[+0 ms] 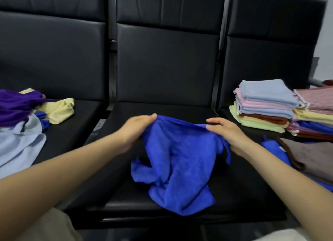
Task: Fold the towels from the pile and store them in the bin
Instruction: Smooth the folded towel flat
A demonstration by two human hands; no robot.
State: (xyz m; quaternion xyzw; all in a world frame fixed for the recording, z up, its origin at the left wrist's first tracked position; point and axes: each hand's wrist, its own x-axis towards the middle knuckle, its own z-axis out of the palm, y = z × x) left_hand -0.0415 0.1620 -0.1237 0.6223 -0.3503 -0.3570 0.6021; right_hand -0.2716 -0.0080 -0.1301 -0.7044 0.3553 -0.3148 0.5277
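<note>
Two hands, left hand [137,130] and right hand [228,134], pinch a crumpled blue towel [180,161] by its upper edge over the middle seat [243,186]; finding both corners and pulling taut should give clean folds.
</note>
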